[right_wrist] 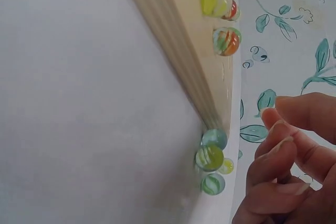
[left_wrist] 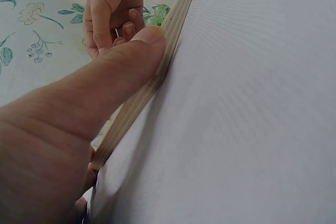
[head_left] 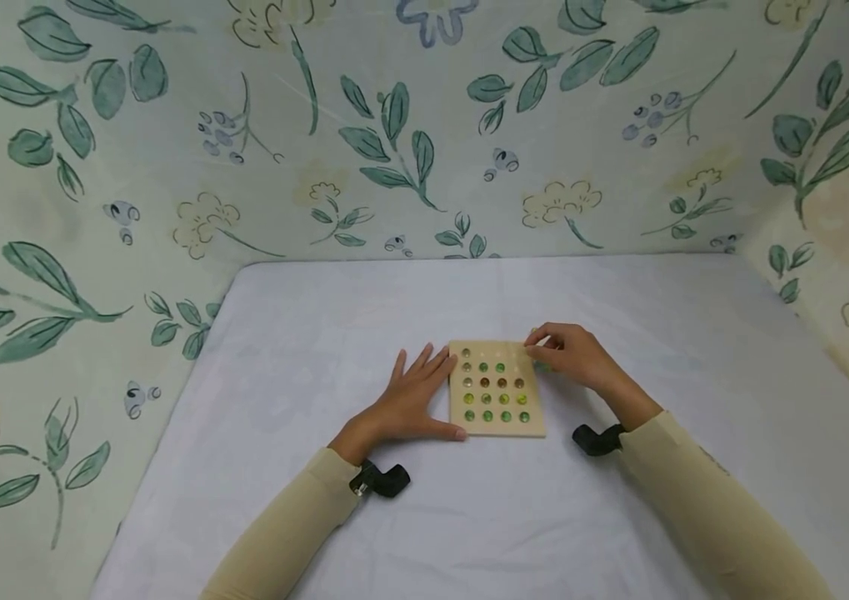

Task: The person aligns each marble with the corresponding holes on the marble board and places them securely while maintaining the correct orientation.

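Both hands are flanking a pale wooden board (head_left: 499, 427) that is lying on the white-covered worktop (head_left: 304, 350). The left hand (head_left: 411, 407) is spreading its fingers along the board's left side, fingertips touching near the far end and thumb touching at the near corner, seemingly bracing it. The right hand (head_left: 574, 354) is hovering at the far right corner with bent fingers, thumb and forefinger close together; whether they are pinching anything, I cannot tell.

Glass marbles (head_left: 502, 383) are sitting in rows on the board: the three nearest rows are showing four each, the next three, and the farthest one, at its left end. Several loose marbles (right_wrist: 209, 158) are clustering just beside the board, near the right hand.

Those loose ones are posing the likeliest trouble: round glass is rolling stock, so a brushing knuckle could send them across the worktop. A marble released off-centre could bounce into a seated neighbour and dislodge it. The left thumb is touching only at the edge, so a slip or uneven push there could skew or tip the board and unseat whole rows.
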Demonstrator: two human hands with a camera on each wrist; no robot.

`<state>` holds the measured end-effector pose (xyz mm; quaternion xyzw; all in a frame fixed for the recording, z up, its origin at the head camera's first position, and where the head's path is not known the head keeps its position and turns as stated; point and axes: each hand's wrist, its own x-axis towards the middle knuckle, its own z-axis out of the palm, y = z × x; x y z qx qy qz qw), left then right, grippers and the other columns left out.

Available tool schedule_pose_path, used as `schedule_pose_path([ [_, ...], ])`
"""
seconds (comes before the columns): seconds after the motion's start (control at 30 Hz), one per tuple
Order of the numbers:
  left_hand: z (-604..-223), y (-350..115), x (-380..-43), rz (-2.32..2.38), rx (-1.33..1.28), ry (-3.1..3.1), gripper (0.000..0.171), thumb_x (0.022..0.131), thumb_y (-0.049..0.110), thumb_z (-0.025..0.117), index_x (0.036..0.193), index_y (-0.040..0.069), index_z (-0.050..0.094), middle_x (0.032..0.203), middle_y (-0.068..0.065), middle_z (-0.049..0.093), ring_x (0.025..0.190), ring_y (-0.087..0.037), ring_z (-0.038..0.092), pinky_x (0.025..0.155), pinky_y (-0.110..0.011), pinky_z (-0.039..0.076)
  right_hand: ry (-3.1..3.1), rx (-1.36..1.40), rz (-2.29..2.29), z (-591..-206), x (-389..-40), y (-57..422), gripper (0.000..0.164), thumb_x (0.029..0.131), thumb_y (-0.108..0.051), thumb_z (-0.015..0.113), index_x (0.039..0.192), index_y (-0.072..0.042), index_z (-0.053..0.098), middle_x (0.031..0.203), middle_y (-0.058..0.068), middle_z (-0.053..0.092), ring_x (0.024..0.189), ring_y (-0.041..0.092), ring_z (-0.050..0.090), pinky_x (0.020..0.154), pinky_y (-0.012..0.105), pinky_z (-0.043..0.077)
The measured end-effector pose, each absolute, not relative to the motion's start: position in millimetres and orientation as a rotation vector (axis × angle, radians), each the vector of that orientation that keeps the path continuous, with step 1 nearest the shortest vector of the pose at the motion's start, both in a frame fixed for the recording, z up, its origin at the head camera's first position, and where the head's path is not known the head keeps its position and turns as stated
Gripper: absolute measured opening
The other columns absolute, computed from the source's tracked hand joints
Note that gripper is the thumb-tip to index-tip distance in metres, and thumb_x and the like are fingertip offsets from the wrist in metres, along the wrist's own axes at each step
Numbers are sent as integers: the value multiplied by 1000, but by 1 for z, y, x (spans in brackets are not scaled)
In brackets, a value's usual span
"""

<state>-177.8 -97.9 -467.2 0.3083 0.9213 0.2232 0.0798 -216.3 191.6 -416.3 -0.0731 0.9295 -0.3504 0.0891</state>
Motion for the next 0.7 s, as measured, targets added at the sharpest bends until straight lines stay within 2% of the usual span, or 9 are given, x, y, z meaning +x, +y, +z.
schedule_pose_path([
  [0.7,-471,-99,-179,649,926,2771,117,71,78,63,157,17,11,162,-1,5,148,-24,-4,113,-55,-12,2788,-102,-995,-421,-219,212,23,93,-25,62,110,-9,66,85,10,60,70,22,53,58,29,46],
])
